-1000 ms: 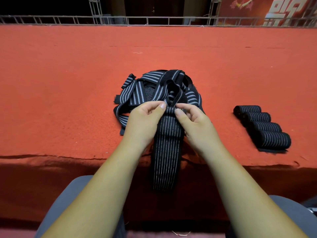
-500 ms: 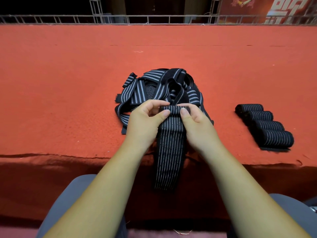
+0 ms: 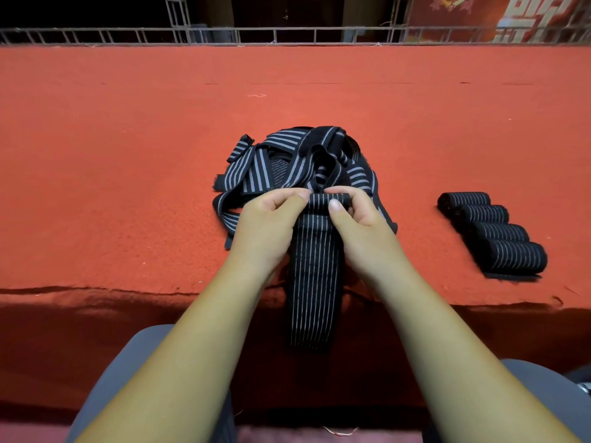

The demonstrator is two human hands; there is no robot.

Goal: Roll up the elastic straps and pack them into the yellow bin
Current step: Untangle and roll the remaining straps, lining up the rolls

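A black elastic strap with thin white stripes (image 3: 315,266) lies toward me and hangs over the table's front edge. Its far end is wound into a small roll (image 3: 327,199). My left hand (image 3: 265,225) pinches the roll's left side, and my right hand (image 3: 358,222) pinches its right side with the thumb on top. Just behind the roll sits a tangled pile of loose striped straps (image 3: 294,164). Several rolled straps (image 3: 492,231) lie in a diagonal row at the right. No yellow bin is in view.
The table is covered in red felt (image 3: 128,155), with its front edge just below my wrists. A metal railing (image 3: 287,35) runs along the far side. My grey-clad knees (image 3: 128,362) sit under the near edge.
Both hands have turned the strap's end over into a thicker roll. The free tail hanging over the edge has shortened slightly.
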